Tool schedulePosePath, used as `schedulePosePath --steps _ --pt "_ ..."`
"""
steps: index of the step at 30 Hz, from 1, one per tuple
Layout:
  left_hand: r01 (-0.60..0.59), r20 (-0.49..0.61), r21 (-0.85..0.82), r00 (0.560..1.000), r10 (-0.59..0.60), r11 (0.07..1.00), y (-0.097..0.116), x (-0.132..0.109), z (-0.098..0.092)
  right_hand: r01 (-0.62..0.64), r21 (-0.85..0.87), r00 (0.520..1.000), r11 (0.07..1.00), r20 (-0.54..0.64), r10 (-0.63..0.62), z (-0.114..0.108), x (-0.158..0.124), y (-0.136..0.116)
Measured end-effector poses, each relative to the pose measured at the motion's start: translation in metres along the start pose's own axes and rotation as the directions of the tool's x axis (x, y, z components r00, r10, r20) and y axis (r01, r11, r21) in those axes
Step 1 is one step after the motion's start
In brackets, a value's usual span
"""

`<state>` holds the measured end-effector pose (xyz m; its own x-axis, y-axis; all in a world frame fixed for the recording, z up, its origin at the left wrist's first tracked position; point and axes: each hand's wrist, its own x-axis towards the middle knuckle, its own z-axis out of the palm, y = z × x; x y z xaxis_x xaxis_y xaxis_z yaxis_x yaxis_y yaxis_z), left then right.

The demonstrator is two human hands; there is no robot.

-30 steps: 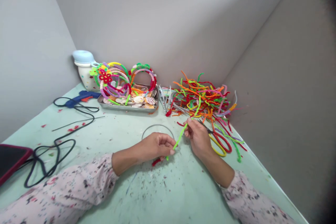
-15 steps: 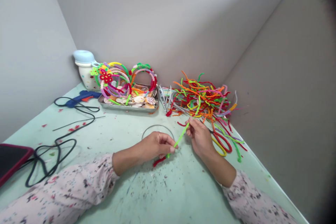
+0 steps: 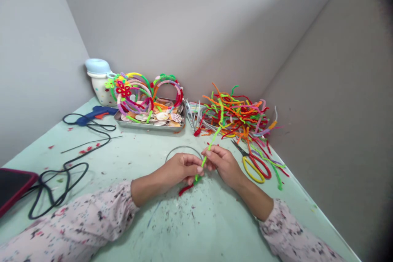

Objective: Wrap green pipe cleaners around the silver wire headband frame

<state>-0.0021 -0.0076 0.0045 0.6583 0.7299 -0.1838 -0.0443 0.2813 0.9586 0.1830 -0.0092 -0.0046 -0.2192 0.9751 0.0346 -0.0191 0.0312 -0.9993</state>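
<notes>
A bright green pipe cleaner [image 3: 215, 134] runs up and away from between my hands, with its lower end near my left fingertips. My left hand [image 3: 180, 170] is closed in a pinch on it. My right hand [image 3: 223, 164] pinches the same pipe cleaner just above, close beside the left fingers. A thin wire ring [image 3: 179, 147] shows behind my left hand, partly hidden by it. Below the fingers hangs a short red pipe cleaner piece [image 3: 186, 189]; how it joins the green one is hidden.
Scissors [image 3: 251, 163] with red and yellow handles lie right of my right hand. Behind are a pile of pipe cleaners [image 3: 242, 114] and a metal tray [image 3: 150, 127] with shells and wrapped hoops. At left are a blue glue gun [image 3: 96, 114], black cord [image 3: 69, 168], phone-like device [image 3: 16, 188] and cup [image 3: 101, 84].
My right hand has slid down the green pipe cleaner toward my left hand, so a long free length now rises above it. The scissors are more fully visible. My left hand has barely moved.
</notes>
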Motion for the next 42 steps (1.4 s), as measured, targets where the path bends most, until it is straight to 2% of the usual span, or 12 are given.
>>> schedulePosePath --steps 5,8,16,23,32,36,42 --pt "0.026 0.013 -0.016 1.0 -0.026 1.0 0.0013 -0.0006 -0.0001 0.059 0.058 0.99 0.997 -0.13 -0.051 -0.0042 0.0017 0.0037" --pt "0.032 0.01 -0.032 0.999 -0.031 0.999 -0.0004 0.0003 -0.001 0.08 0.076 0.985 0.994 -0.162 -0.067 -0.0061 0.0025 0.0064" --pt "0.056 0.006 -0.002 0.998 -0.056 0.998 -0.0018 0.0018 -0.0004 0.1 0.104 0.976 0.99 -0.203 -0.077 -0.0063 0.0033 0.0091" --pt "0.069 0.034 0.039 0.997 -0.07 0.997 -0.0044 0.0018 0.0011 0.107 0.062 0.968 0.992 -0.236 -0.09 -0.0038 0.0026 0.0084" --pt "0.08 0.0 0.011 0.997 -0.08 0.997 0.0016 0.0006 0.0067 0.112 0.049 0.959 0.992 -0.268 -0.095 -0.0028 0.0035 0.0071" --pt "0.043 -0.002 -0.013 0.999 -0.043 0.999 0.0004 -0.0013 0.0057 0.095 0.05 0.966 0.994 -0.244 -0.08 -0.0055 0.0054 0.009" --pt "0.005 0.017 -0.129 1.0 -0.003 0.992 -0.003 0.0004 -0.0002 0.126 0.044 0.965 0.991 -0.239 -0.112 -0.005 0.0053 0.0094"
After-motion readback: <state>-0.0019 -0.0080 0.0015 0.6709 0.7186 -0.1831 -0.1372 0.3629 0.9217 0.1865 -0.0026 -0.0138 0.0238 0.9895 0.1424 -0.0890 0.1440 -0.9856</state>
